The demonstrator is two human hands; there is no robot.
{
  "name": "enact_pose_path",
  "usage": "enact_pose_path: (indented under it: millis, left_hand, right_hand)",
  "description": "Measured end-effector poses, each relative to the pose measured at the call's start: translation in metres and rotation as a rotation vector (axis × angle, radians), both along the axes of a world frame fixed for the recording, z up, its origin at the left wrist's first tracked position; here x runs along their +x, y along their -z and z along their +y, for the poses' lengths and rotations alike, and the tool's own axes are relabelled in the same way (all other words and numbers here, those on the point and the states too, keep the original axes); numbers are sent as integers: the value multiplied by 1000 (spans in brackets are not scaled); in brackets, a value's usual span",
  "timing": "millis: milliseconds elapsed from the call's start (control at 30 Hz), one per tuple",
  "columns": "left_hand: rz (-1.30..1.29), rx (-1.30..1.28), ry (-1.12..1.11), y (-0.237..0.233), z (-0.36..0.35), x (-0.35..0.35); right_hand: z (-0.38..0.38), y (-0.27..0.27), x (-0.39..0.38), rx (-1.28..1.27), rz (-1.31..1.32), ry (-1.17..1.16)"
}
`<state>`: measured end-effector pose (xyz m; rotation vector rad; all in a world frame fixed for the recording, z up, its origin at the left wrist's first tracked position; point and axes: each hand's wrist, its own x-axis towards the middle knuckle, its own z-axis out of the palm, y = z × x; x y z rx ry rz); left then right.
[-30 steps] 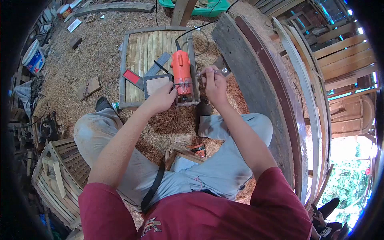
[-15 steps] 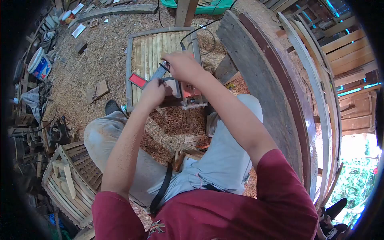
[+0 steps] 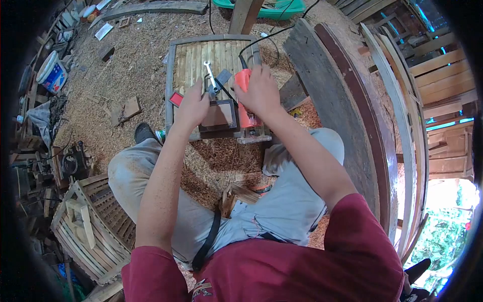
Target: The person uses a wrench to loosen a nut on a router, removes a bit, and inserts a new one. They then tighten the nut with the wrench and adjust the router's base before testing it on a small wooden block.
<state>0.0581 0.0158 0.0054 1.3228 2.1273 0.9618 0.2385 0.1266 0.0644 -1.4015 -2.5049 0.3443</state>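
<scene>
My right hand (image 3: 262, 91) is closed around the upper body of an orange-red corded power tool (image 3: 246, 116), which looks like a trim router and lies on a slatted wooden panel (image 3: 188, 55). My left hand (image 3: 192, 106) has its fingers stretched forward, beside a dark-framed rectangular block (image 3: 219, 116) with a brown face; nothing shows in its grasp. Between the hands a metal wrench (image 3: 209, 70) rests across a grey flat piece (image 3: 223, 76). A small red rectangular piece (image 3: 176, 98) sits left of my left hand, partly covered.
Long planks (image 3: 327, 90) stand along the right side. A slatted wooden piece (image 3: 95, 221) lies at lower left. A white bucket (image 3: 52, 74), a wood offcut (image 3: 132, 106) and a green tub (image 3: 287, 11) are around the shavings-covered floor. The tool's black cord (image 3: 269, 35) runs up behind.
My hands have moved apart. The wrench now lies released on the panel; my right hand has shifted right onto the orange-red tool. The left hand has opened out.
</scene>
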Motion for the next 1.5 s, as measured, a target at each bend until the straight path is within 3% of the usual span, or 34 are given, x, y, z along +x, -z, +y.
enact_pose_path:
  millis: [133,233,333,500,700,733,833,967,1067,1300,1500]
  left_hand:
    - [36,148,16,2,-2,1]
    - [42,240,20,-5,0,3]
    - [34,307,-26,-17,2,6]
    - [-60,392,-140,-38,8,10]
    - [-212,529,-185,-41,11,21]
    - [-231,451,-152,-43,9,26]
    - [-319,321,-26,-53,-2,51]
    - [-189,355,358,-63,-13,87]
    - [-76,266,422,-70,-11,103]
    - [-224,255,410,-65,0,104]
    - [-162,389,332,-51,11,100]
  right_hand:
    - [6,18,15,-239,-23,124]
    - [16,30,18,-562,48,144]
    - [24,37,18,-632,126,49]
    - [15,11,32,-824,595,22]
    - [8,-26,51,-908,938,35]
    - [8,-28,56,-919,974,27]
    - [6,-34,70,-1010,1063,86]
    - [4,-45,81,-946,1068,104]
    - [-2,-53,84,-960,1118,162]
    - [-1,-61,83,-997,1168,130]
    - [5,-53,85,-1005,1215,71]
